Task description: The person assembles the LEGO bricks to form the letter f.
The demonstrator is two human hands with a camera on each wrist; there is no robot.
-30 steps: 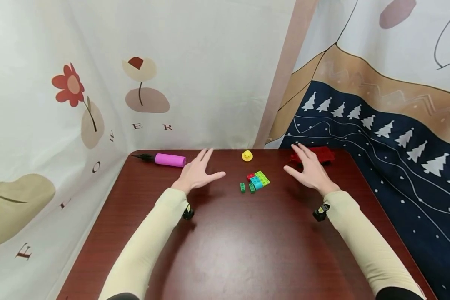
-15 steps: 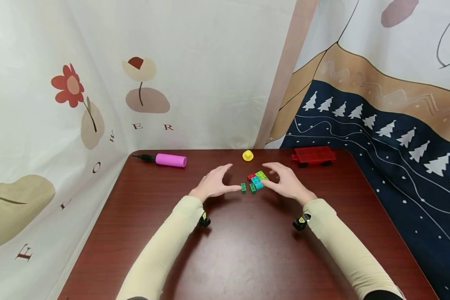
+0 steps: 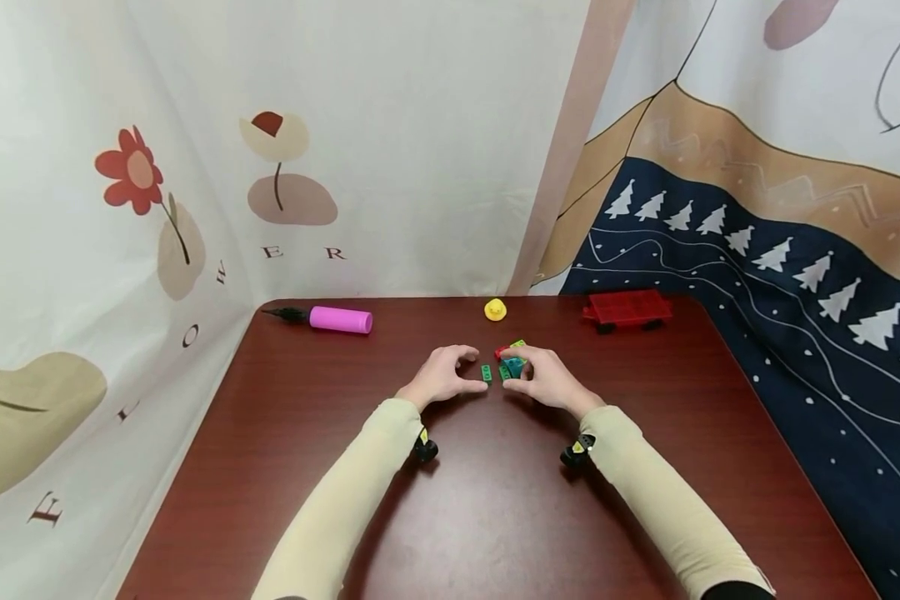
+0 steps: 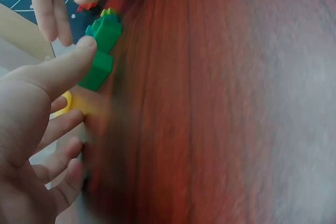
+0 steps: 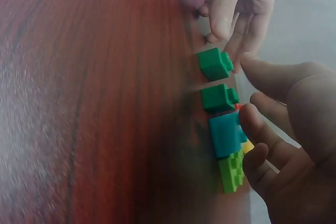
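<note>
My left hand [image 3: 442,375] is just left of a small green brick [image 3: 486,373], its thumb and fingers spread apart with nothing between them. My right hand [image 3: 543,375] hovers over the other bricks, thumb and bent fingers apart. Below it lie a second green brick [image 5: 218,98], a teal brick [image 5: 224,135], a lime brick [image 5: 231,172] and a red brick [image 3: 500,352]. In the head view, the right fingers partly hide the teal and lime ones. Neither hand visibly grips a brick; whether the right fingertips touch any is hard to tell.
Behind the bricks sits a yellow rubber duck [image 3: 495,309]. A red toy cart [image 3: 627,310] with black wheels stands at the table's back right. At the back left lies a purple cylinder [image 3: 341,320] with a black pointed end. Printed curtains [image 3: 420,150] border the brown table [image 3: 480,517].
Both hands have come inward from the sides and nearer to the bricks, the right one now over them. The bricks, duck, cart and purple cylinder have stayed put.
</note>
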